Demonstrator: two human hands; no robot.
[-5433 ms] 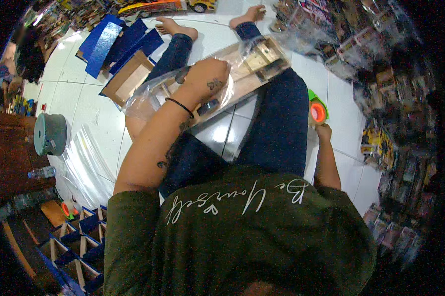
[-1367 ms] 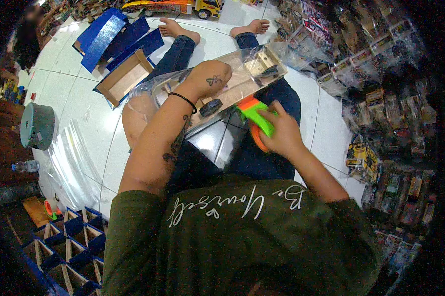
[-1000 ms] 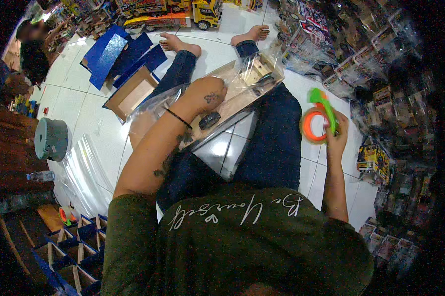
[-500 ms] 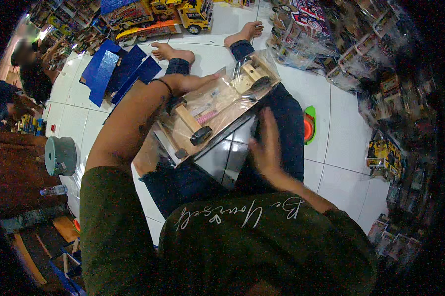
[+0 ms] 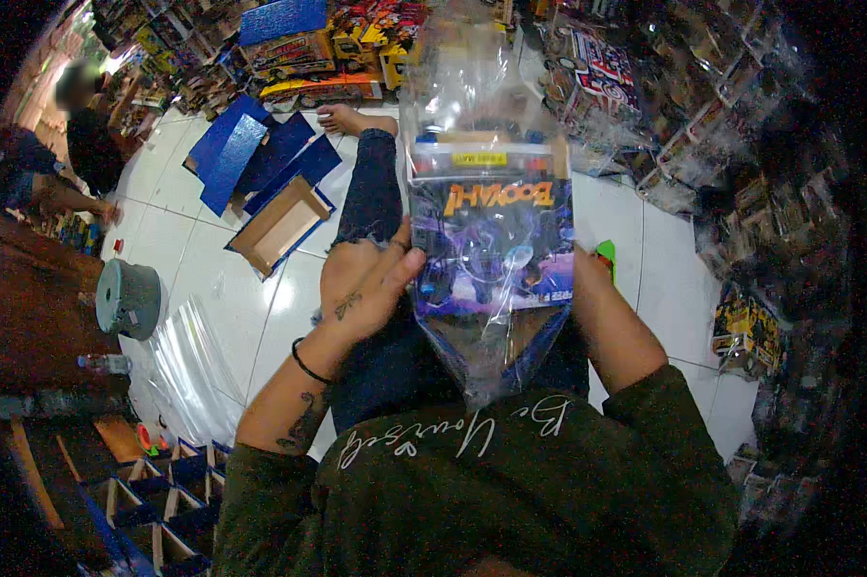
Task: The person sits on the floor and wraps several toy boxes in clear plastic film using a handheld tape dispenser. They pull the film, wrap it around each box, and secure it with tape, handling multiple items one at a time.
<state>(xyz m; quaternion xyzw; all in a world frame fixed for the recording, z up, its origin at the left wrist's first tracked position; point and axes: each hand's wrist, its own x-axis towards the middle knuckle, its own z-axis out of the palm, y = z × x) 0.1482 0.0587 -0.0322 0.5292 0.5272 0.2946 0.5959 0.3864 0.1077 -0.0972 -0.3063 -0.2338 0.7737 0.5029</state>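
A wooden toy truck (image 5: 496, 245) in a clear plastic bag stands in front of me over my lap, its purple printed panel facing up at me with the lettering upside down. The bag (image 5: 486, 370) narrows to a gathered fold near my shirt, and loose plastic rises past the truck's far end. My left hand (image 5: 387, 284) is closed around the left edge of the wrapped truck, thumb along its side. Against the right edge rests my right hand (image 5: 584, 269); its fingers are hidden behind the package.
Blue wooden box parts (image 5: 251, 159) and an open tray-like box (image 5: 284, 226) lie on the tiles at left. Clear plastic sheets (image 5: 198, 351) are beside a grey-green round container (image 5: 128, 298). Wrapped toys (image 5: 597, 82) are stacked far right. Another person (image 5: 87, 144) is at far left.
The truck has turned from its wheeled underside to its printed panel and moved nearer upright. My right hand has come up to its right edge; my left hand has shifted to its left edge.
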